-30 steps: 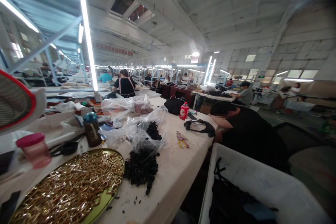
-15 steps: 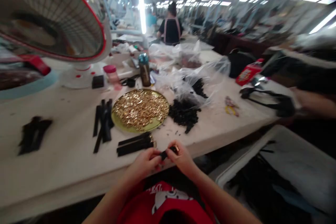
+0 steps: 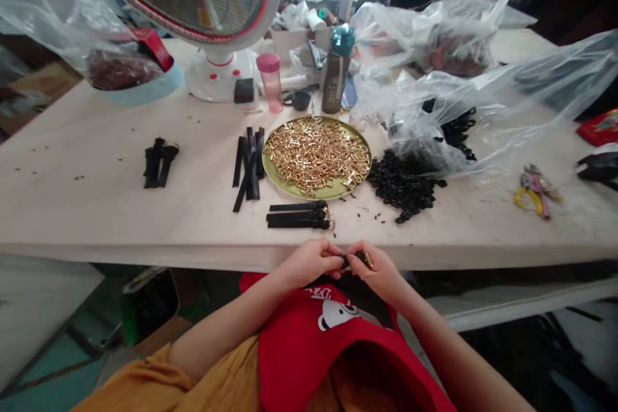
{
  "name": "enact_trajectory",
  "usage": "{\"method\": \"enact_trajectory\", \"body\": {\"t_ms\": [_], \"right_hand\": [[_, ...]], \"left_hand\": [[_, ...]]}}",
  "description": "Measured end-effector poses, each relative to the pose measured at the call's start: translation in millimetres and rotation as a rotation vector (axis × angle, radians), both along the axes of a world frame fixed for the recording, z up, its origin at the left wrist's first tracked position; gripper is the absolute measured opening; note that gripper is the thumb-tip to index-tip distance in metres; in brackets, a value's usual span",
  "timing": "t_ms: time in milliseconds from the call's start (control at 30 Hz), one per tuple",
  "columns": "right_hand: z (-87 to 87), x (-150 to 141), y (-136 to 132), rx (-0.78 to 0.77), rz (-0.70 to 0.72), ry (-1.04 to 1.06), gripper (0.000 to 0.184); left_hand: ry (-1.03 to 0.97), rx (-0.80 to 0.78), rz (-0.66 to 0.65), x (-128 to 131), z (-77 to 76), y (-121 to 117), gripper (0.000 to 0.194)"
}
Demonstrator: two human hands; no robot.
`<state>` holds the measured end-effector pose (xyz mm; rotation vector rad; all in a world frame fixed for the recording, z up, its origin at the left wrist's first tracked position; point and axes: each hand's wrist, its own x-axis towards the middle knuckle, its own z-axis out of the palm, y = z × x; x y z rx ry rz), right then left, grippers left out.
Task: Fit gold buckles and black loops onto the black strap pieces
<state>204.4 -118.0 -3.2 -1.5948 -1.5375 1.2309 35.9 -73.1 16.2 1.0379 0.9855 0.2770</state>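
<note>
Just below the table's front edge, my left hand (image 3: 309,262) and my right hand (image 3: 374,270) meet, both pinched on a short black strap (image 3: 348,261) with a gold buckle at its right end. On the table in front of them lie finished black straps with gold buckles (image 3: 298,215). Behind those sits a round green-gold tray (image 3: 333,192) heaped with gold buckles (image 3: 316,153). A pile of small black loops (image 3: 403,183) lies to the tray's right. Loose black straps (image 3: 248,166) lie to its left.
A white and red fan (image 3: 212,6) stands at the back left, with a pink cup (image 3: 271,80) and a dark bottle (image 3: 337,67) beside it. Clear plastic bags (image 3: 487,96) spread over the right. Pliers (image 3: 531,190) lie far right. Another strap bundle (image 3: 159,162) lies left. A person works behind.
The view has swung down from the hall to the table and my lap. My hands, holding the strap, came into view and now sit lower, under the table's edge.
</note>
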Motion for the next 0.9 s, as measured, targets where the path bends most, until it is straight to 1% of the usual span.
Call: {"method": "enact_trajectory", "body": {"t_ms": [67, 133, 233, 300, 433, 567, 633, 667, 733, 800, 833, 900], "right_hand": [[0.9, 2, -5, -0.043, 0.056, 0.007, 0.014], [0.5, 2, -10, -0.081, 0.092, 0.044, 0.013], [-2.3, 1, -17, -0.122, 0.078, 0.089, 0.014], [-3.8, -1, -20, -0.119, 0.055, 0.089, 0.014], [-3.3, -3, -25, -0.092, 0.102, 0.076, 0.011], [-4.5, -2, -34, -0.144, 0.122, 0.17, 0.01], [-7.6, -1, -39, -0.168, 0.113, 0.212, 0.011], [-9.6, -1, -41, -0.168, 0.101, 0.216, 0.013], [-13.0, -2, -42, -0.137, 0.055, 0.189, 0.016], [-14.3, -2, -42, -0.088, 0.02, 0.143, 0.018], [-13.8, -3, -40, -0.068, 0.018, 0.119, 0.018], [-10.7, -2, -37, -0.036, 0.058, 0.073, 0.016]], "left_hand": [[0.04, 0.047, -0.078, -2, 1.5, -4, 0.018], [0.057, 0.073, -0.13, -5, 1.4, -8, 0.017], [0.005, 0.078, -0.185, -12, -4.0, -12, 0.022], [-0.028, 0.087, -0.208, -16, -9.1, -15, 0.026], [0.001, 0.083, -0.195, -19, -16.3, -23, 0.028], [0.039, 0.089, -0.156, -16, -17.7, -31, 0.028], [0.033, 0.067, -0.147, -15, -15.7, -32, 0.03], [0.04, 0.055, -0.167, -15, -13.6, -31, 0.03], [0.068, 0.056, -0.259, -18, -7.5, -28, 0.025], [0.102, 0.106, -0.373, -21, -0.4, -25, 0.028], [0.126, 0.146, -0.409, -22, 2.6, -24, 0.031], [0.177, 0.233, -0.423, -22, 5.7, -22, 0.032]]}}
